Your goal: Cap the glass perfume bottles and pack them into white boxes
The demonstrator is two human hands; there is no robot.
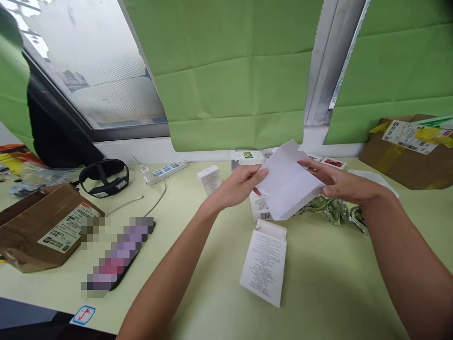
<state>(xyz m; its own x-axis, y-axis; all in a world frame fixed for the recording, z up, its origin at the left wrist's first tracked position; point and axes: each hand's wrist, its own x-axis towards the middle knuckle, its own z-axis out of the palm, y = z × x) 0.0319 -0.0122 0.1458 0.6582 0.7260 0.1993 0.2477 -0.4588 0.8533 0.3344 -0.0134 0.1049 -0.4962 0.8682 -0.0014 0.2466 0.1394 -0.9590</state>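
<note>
A blank white piece of folded cardboard (pixel 288 182), which looks like an opened-out carton, is held up above the table between both hands. My left hand (pixel 244 184) pinches its left edge, thumb on top. My right hand (pixel 339 182) grips the right side, fingers at the upper edge and thumb lower down. Below it lies a white printed carton (pixel 264 264) with its end flap open. Another white carton with a barcode (pixel 261 206) is partly covered by the cardboard. Clear greenish glass pieces (pixel 334 210) lie behind my right wrist, partly hidden.
Toward the back stand a small white box (pixel 209 179) and a box with a green picture (pixel 246 158). At left are a brown carton (pixel 53 226), a black head strap (pixel 106 179), a power strip (pixel 166 172) and a phone (pixel 123 257). Another brown carton (pixel 410 153) sits at right.
</note>
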